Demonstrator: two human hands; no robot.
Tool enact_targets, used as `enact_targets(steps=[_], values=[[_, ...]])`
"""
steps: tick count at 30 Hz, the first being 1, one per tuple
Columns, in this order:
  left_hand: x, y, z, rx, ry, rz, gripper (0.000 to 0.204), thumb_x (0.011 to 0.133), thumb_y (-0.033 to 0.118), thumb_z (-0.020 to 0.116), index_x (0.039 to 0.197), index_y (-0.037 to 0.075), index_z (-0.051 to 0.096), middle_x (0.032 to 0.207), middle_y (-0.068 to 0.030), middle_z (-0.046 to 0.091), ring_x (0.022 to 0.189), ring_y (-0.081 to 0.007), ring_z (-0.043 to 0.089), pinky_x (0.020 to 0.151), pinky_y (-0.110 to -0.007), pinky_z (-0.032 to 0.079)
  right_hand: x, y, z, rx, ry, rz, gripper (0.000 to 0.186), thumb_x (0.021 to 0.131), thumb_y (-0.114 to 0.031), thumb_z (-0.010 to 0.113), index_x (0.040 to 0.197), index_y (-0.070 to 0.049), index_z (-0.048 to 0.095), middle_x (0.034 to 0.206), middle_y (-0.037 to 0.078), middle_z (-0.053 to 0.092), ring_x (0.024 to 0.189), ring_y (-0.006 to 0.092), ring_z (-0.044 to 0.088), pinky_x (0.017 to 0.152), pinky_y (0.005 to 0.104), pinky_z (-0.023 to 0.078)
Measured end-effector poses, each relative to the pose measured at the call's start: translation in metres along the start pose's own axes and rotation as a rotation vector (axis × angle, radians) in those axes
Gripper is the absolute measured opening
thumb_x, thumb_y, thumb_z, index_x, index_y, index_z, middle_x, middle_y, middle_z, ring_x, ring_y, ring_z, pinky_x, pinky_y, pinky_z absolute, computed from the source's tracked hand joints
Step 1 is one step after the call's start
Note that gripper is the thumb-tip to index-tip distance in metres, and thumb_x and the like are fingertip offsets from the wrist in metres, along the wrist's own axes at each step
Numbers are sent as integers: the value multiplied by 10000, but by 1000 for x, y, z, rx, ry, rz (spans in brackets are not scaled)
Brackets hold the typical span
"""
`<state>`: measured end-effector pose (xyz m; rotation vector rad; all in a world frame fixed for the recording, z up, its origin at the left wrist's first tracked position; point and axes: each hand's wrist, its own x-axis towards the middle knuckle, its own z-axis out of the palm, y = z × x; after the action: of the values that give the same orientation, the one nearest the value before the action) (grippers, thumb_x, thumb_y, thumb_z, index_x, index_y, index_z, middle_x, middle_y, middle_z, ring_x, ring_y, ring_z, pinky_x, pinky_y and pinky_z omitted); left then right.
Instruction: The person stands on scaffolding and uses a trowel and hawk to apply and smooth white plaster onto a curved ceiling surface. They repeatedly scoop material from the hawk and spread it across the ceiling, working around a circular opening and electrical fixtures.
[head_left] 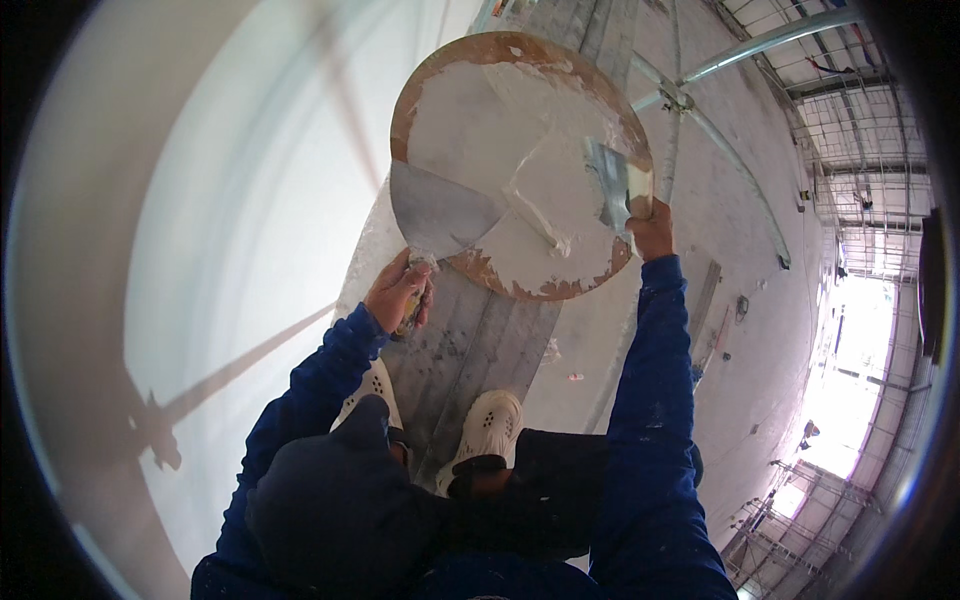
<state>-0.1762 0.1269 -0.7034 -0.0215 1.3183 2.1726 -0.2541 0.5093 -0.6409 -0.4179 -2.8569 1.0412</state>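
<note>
At nine o'clock in our view rises a pale wall [250, 200], crossed by shadows [240, 370]. Next comes our left grip [400, 292], closed around the smeared handle of a broad scraper [440, 212]. Its grey blade overlaps the round board [430, 80] at the board's eight o'clock; we cannot tell whether the two touch. Toward six and seven o'clock, the pale clogs [490, 425] on our feet stand on grey planks [470, 335]. The round board is ahead of us, toward twelve o'clock, brown at its rim and coated with off-white paste [480, 120]; a thicker ridge runs from near its centre toward its five o'clock. At the board's three o'clock our right grip [652, 232] is closed on the light handle of a smeared trowel [607, 180]. Between one and two o'clock, metal tubes [770, 48] meet at a joint; just past three glares a bright opening [862, 335].
</note>
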Motion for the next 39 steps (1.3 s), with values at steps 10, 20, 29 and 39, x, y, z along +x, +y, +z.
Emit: enact_targets(steps=[10, 20, 29, 39], values=[[-2, -33, -4, -89, -259, -146, 302, 908, 363, 396, 912, 62, 408, 634, -45, 469, 422, -106, 458, 362, -231, 389, -80, -21, 38, 1030, 35, -49, 443, 606, 103, 541, 1023, -46, 538, 980, 107, 531, 900, 240, 532, 774, 357, 446], [-3, 2, -1, -70, -282, -19, 421, 875, 437, 419, 946, 22, 420, 656, -44, 477, 517, -104, 472, 426, -236, 422, -120, -84, 45, 1444, -117, -125, 434, 690, 20, 575, 1110, -64, 508, 1071, 84, 546, 988, 245, 525, 861, 401, 422], [-16, 69, 11, 38, -122, 200, 584, 837, 492, 465, 1103, -25, 416, 720, -38, 484, 546, -94, 472, 482, -221, 414, -133, -86, 65, 524, -288, 66, 331, 688, 7, 579, 1010, -6, 502, 916, 87, 553, 840, 192, 556, 768, 326, 443], [-2, 64, -12, 752, 219, 664, 359, 820, 193, 554, 1146, 64, 478, 817, -106, 584, 656, -226, 576, 598, -300, 467, -162, -129, 84, 1487, -124, 734, 330, 675, -103, 509, 988, -2, 481, 878, 130, 542, 807, 276, 554, 739, 408, 477]])
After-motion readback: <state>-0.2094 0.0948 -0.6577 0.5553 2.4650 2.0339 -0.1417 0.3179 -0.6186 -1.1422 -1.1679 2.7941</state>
